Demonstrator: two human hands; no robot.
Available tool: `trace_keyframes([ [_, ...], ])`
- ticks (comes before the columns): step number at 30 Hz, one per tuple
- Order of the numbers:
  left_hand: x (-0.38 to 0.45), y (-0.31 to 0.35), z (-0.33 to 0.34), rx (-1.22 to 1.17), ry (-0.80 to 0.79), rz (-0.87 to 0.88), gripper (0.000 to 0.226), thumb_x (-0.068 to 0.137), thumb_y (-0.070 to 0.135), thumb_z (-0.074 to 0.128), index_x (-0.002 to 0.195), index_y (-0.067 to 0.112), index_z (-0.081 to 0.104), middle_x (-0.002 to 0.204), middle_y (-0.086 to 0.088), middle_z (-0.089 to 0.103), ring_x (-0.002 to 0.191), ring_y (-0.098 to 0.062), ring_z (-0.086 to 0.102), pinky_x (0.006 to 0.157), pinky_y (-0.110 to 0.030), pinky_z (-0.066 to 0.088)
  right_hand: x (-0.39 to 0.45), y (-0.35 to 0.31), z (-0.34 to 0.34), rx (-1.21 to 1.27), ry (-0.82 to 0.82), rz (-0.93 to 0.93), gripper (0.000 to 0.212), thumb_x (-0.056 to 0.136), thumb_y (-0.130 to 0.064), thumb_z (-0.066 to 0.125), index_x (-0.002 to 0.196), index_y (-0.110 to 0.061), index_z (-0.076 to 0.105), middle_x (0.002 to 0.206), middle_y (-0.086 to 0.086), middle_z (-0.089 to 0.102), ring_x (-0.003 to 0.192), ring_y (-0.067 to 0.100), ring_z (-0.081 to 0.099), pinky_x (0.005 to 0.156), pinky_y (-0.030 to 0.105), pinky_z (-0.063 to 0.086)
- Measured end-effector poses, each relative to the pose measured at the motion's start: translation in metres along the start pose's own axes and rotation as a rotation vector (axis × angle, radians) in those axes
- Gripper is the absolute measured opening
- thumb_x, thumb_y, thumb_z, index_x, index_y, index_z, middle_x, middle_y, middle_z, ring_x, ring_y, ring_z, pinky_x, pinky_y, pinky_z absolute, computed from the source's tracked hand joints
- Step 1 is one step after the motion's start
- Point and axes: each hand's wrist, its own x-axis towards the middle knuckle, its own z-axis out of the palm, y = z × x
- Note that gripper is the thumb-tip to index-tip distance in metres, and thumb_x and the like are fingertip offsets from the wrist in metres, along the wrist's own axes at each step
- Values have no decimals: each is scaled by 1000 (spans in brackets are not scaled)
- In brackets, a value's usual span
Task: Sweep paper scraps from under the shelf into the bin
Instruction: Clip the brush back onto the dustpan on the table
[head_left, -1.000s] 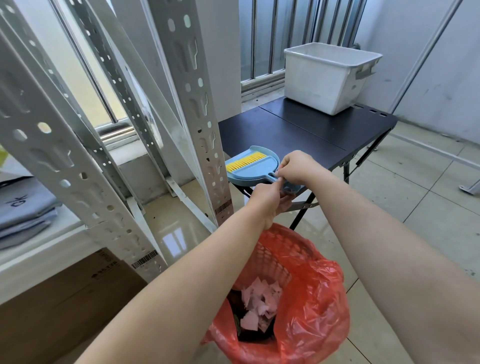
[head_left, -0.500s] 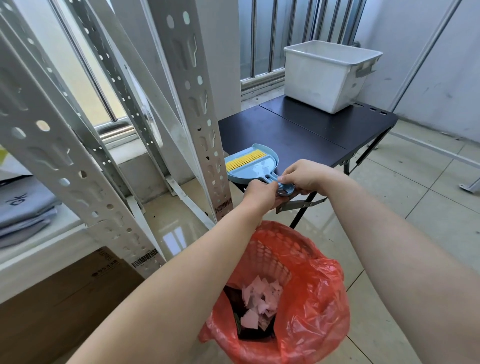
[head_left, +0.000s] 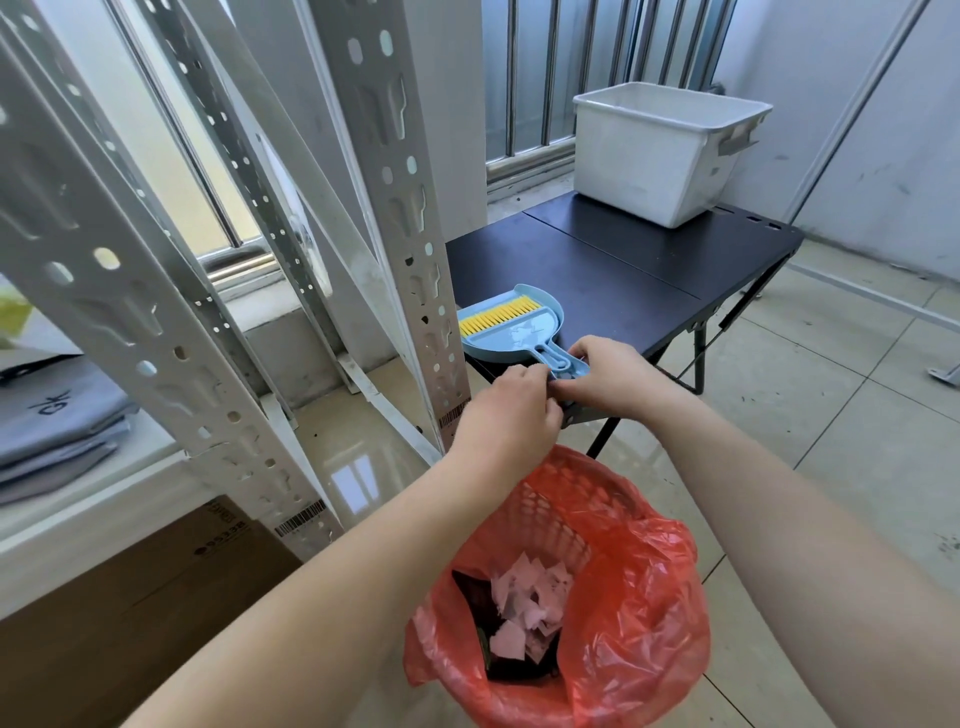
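Observation:
A light blue dustpan (head_left: 506, 332) lies flat on the near corner of the black table (head_left: 623, 265), with a yellow-bristled brush (head_left: 493, 315) nested in it. My left hand (head_left: 511, 410) and my right hand (head_left: 610, 371) both pinch the handle end, which sticks out over the table edge. Below my arms stands the red basket bin (head_left: 566, 499), lined with a red plastic bag (head_left: 649, 613). Several pink paper scraps (head_left: 530, 603) lie at its bottom. The white metal shelf (head_left: 395, 208) rises at the left.
A white plastic tub (head_left: 660, 156) sits at the far end of the table. Folded grey cloth (head_left: 57, 421) lies on the shelf board at left, with a cardboard box (head_left: 119, 613) under it. Tiled floor (head_left: 857, 415) stretches to the right.
Both hands have stayed on the dustpan handle; the left hand's fingers shifted slightly along it. The dustpan still rests on the table corner.

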Motion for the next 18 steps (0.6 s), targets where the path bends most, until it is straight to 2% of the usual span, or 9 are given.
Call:
trace_keyframes([
  [3,-16,-9,-9,206,133,120,31,93,30,44,121,20,54,112,3,58,93,-23,63,60,-28,41,3,-5,12,5,122,32,35,81,-37,67,98,-8,59,92,9,69,79,24,64,67,33,53],
  [7,-26,-32,-9,248,96,166,37,92,33,46,127,24,51,119,6,59,104,-19,61,66,-31,50,13,-9,17,-12,174,48,35,83,-38,66,105,-12,59,103,10,66,82,24,56,70,32,46],
  [10,-35,-52,-4,225,74,165,37,92,37,46,127,27,52,121,9,58,106,-15,60,68,-29,51,19,-10,16,30,180,46,53,81,-42,69,121,-12,52,120,12,60,105,28,57,85,37,48],
  [12,-47,-68,0,189,55,137,36,92,39,48,126,28,52,121,11,59,103,-13,61,66,-28,51,7,-6,15,90,300,14,60,80,-39,71,128,-10,48,126,11,54,113,27,54,92,37,45],
  [15,-70,-99,15,169,-24,60,39,91,46,50,126,30,50,119,12,59,101,-10,62,68,-29,55,-41,17,25,150,503,-70,40,82,-24,69,117,-10,56,114,8,56,98,22,56,81,30,43],
  [16,-79,-109,21,164,-64,15,41,90,48,50,127,31,49,119,12,58,101,-10,62,69,-29,55,-61,32,35,128,506,-54,34,83,-21,67,114,-11,57,110,5,56,94,21,56,77,28,41],
  [18,-94,-128,34,160,-125,-63,46,89,52,51,129,31,46,122,12,56,104,-12,61,74,-31,54,-98,66,61,53,412,64,35,83,-22,67,115,-12,57,111,4,56,98,24,58,76,28,41],
])
